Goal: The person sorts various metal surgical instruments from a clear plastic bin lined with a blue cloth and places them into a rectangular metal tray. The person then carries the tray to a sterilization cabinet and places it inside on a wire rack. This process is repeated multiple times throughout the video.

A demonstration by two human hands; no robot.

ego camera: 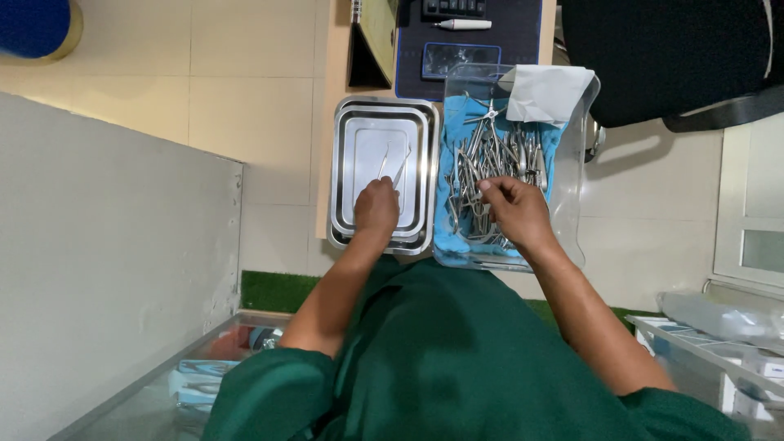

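Note:
My left hand (376,207) rests over a stainless steel tray (346,163) and is closed on metal forceps (394,163) whose tips point away from me into the tray. My right hand (514,211) reaches into a clear plastic bin (572,188) lined with blue cloth (454,237), its fingertips pinching among a pile of several steel surgical instruments (490,159). Both arms wear dark green sleeves. I cannot tell which instrument the right fingers hold.
A folded white cloth (545,91) lies at the bin's far end. Beyond it sit a dark mat (523,33), a white pen (462,24) and a keyboard edge. A black chair (670,57) stands to the right, a grey partition (106,269) to the left.

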